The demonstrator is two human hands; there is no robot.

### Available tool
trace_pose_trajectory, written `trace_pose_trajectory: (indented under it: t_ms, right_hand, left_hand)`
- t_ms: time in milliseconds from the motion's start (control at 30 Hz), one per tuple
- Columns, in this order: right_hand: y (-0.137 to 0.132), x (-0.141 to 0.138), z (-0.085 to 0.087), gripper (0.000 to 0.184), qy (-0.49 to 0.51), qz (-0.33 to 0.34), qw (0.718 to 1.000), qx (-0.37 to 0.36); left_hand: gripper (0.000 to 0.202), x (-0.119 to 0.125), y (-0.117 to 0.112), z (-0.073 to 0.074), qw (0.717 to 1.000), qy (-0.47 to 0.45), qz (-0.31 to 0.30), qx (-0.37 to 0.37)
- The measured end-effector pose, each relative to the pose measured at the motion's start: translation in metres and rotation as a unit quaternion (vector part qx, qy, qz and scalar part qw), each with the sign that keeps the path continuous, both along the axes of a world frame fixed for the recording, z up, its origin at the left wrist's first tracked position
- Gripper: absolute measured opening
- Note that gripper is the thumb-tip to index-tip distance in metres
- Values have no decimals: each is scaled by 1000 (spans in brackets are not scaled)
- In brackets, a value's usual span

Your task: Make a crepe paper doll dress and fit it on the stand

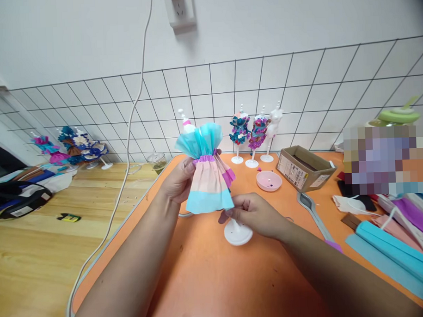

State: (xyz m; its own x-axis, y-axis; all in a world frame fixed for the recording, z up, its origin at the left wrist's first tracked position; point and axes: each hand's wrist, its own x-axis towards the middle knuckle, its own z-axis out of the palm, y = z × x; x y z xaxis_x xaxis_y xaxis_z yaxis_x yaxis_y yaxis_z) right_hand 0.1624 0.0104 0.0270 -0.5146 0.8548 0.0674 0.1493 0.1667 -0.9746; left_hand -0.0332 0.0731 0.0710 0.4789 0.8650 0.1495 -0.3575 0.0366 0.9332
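A small white mannequin stand [237, 232] wears a crepe-paper dress [208, 177] with a turquoise ruffled top, a purple waistband and a pink skirt edged in turquoise. My left hand [179, 180] grips the dress at the waist from the left, fingers wrapped round it. My right hand [255, 214] is closed below the skirt hem, pinching at the stand's stem just above its round base. The mannequin stands on the orange table [209, 279].
Three more mannequins [255, 136], two of them dressed, stand at the wall. Near them lie a pink bowl [268, 180], a cardboard box [304, 168] and crepe-paper rolls [398, 249] at right. A white cable [128, 147] hangs left; more dressed figures [75, 147] sit on the wooden table.
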Motion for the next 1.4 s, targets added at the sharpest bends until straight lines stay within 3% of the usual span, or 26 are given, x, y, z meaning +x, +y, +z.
trace_pose_trajectory:
  t_ms: [100,200,400,633,767,867,1000,1133,1267,1400]
  right_hand:
    - [4,0,-9,24,30,-50,998,3]
    - [10,1,-18,25,-6,-118,992,35]
    - [18,-1,-31,24,-95,-201,969,105]
    - [14,-3,-36,25,-204,-220,932,202]
    - [10,-6,-35,28,-251,-218,917,220]
    - [10,-6,-36,27,-242,-208,923,213]
    - [16,-4,-39,24,-153,-203,958,132]
    - [21,-2,-41,25,-80,-208,972,77]
    - [19,-4,-39,26,-88,-203,972,75]
    - [16,-6,-39,25,-126,-203,964,117]
  left_hand:
    - [69,2,8,-5,998,-34,-43,-8]
    - [64,0,14,-4,999,-45,-26,14]
    - [60,2,8,4,994,47,3,98]
    - [48,25,-3,-4,996,79,50,0]
    - [39,30,-5,-11,994,57,88,-27]
    - [37,29,-7,-9,995,52,72,-34]
    - [43,20,-6,2,999,33,-10,-20]
    - [49,4,3,6,999,8,-53,0]
    - [58,3,7,-1,997,56,-51,27]
    - [54,11,6,-11,992,102,-15,65]
